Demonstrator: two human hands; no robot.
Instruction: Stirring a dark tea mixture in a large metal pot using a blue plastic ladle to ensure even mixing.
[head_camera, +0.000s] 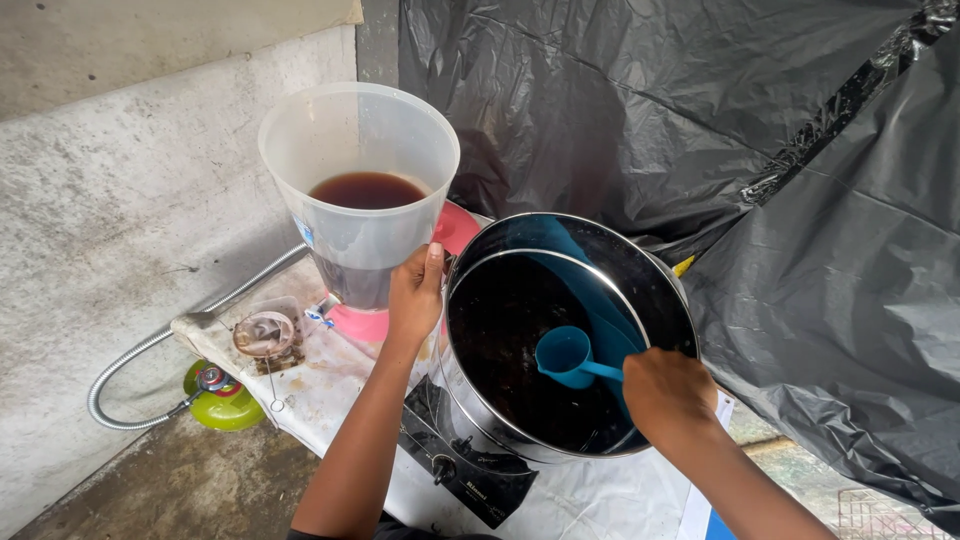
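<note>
My left hand grips the side of a translucent plastic jug partly filled with dark brown liquid, holding it just left of a large steel pot. My right hand holds the handle of a blue plastic scoop, whose cup hangs inside the pot above the dark liquid there. The pot stands on a black single-burner gas stove.
A pink lid lies behind the jug. A small tea strainer rests on the stained white cloth. A metal gas hose runs to a green gas cylinder on the floor. Black plastic sheeting hangs behind and right.
</note>
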